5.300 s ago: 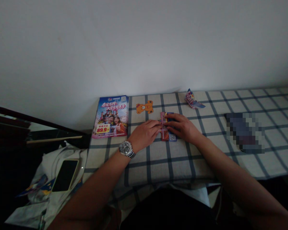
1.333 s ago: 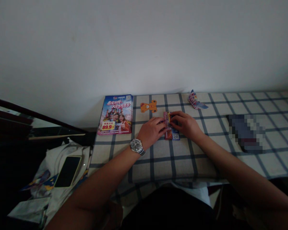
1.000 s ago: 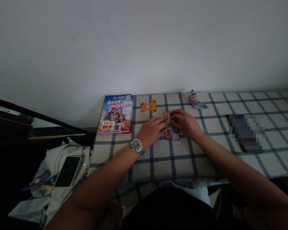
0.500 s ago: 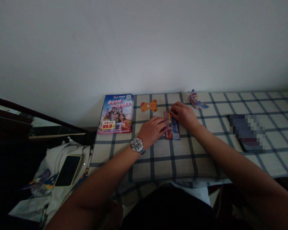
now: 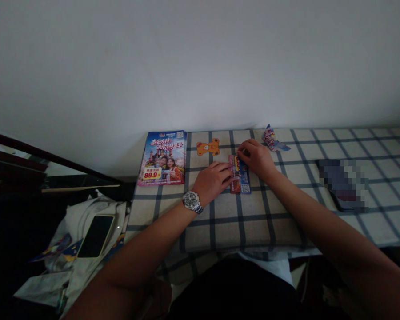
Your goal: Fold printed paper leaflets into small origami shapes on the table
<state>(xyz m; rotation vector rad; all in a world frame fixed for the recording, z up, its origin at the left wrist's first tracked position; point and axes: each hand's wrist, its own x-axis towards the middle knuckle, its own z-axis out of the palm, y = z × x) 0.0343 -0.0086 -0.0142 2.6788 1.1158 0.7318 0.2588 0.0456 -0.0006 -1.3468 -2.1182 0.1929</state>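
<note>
A narrow folded leaflet [image 5: 242, 182], red and blue with a QR code, lies on the checked cloth [image 5: 253, 213]. My left hand [image 5: 214, 178], a watch on its wrist, rests flat on the leaflet's left edge with fingers stretched out. My right hand [image 5: 256, 156] sits at the leaflet's far end, fingers curled and pressed down on its top corner.
A colourful flyer [image 5: 163, 157] marked 89.9 lies at the far left by the wall. An orange bear cutout [image 5: 208, 147] and a crumpled folded paper [image 5: 272, 139] lie near the wall. A blurred dark object [image 5: 344, 184] is on the right. A phone [image 5: 95, 236] rests on clutter, lower left.
My right hand has slid from the middle of the leaflet up to its far end. My left hand has stayed pressing the left edge. The camera shifted slightly.
</note>
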